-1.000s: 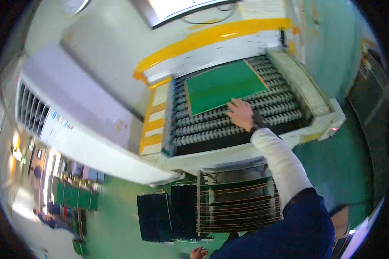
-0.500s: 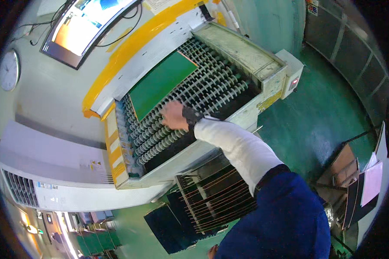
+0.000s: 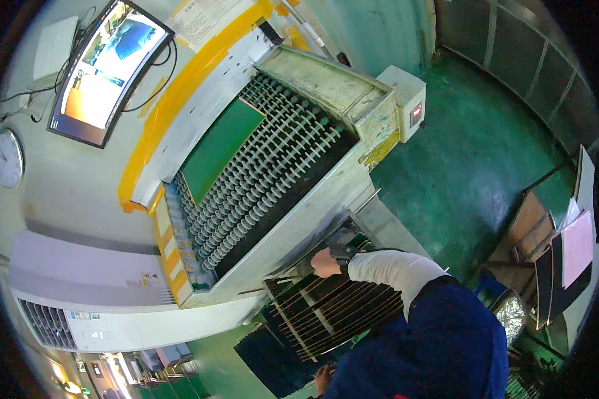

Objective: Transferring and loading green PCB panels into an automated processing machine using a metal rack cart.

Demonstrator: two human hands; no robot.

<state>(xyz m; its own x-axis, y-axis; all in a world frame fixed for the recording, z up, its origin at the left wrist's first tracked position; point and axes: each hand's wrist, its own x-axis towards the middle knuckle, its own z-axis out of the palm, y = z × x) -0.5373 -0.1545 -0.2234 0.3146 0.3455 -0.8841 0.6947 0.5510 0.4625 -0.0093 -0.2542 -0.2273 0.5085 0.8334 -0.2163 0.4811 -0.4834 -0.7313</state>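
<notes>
Right hand [image 3: 325, 263] over one rack [image 3: 287, 319]; one green panel [image 3: 221, 147].

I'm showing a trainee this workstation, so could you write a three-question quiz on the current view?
1. What colour is the panel lying on the rollers?
2. The person's right hand is closest to: (a) the panel, (b) the slatted rack, (c) the rollers.
3. True or false: in the picture, the wall clock is to the left of the lit screen.

Key: 1. Green. 2. b. 3. True.
</notes>
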